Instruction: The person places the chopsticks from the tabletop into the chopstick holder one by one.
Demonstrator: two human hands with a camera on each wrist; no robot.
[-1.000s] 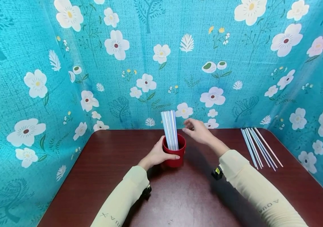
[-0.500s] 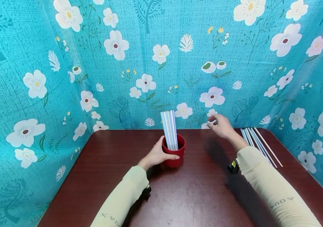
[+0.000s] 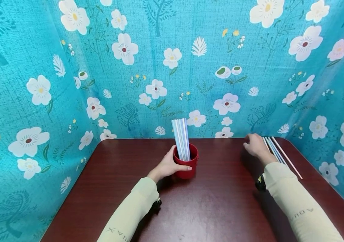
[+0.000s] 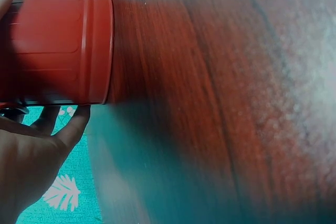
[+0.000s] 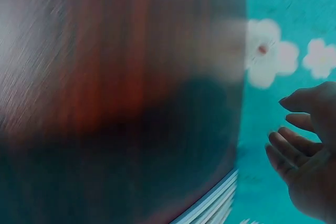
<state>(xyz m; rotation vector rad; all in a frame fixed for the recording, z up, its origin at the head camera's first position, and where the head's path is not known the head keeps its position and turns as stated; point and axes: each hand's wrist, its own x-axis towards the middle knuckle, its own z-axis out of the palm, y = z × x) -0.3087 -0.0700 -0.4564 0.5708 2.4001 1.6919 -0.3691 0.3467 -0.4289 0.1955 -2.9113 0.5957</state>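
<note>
My left hand [image 3: 167, 164] grips a small red bucket [image 3: 187, 173], thumb across its front and fingers around its far side. In the left wrist view the bucket [image 4: 58, 51] shows ribbed walls and a small loop on its side. A bundle of thin pale blue and white sticks [image 3: 182, 139], like straws, leans inside it and rises above the rim. Over at the right, my right hand [image 3: 256, 146] hovers beside more such sticks [image 3: 276, 150] lying on the table, partly hiding them. The right wrist view shows this hand [image 5: 310, 150] with loosely bent fingers and nothing between them.
The dark red-brown table [image 3: 123, 201] meets a teal flowered cloth [image 3: 147, 67] at its back and sides. A pinkish stick [image 3: 287, 158] lies outermost in the loose group, near the table's right edge.
My right hand has moved right, from beside the bucket to the loose sticks, which it now partly covers. The left hand, the bucket and its sticks have stayed in place.
</note>
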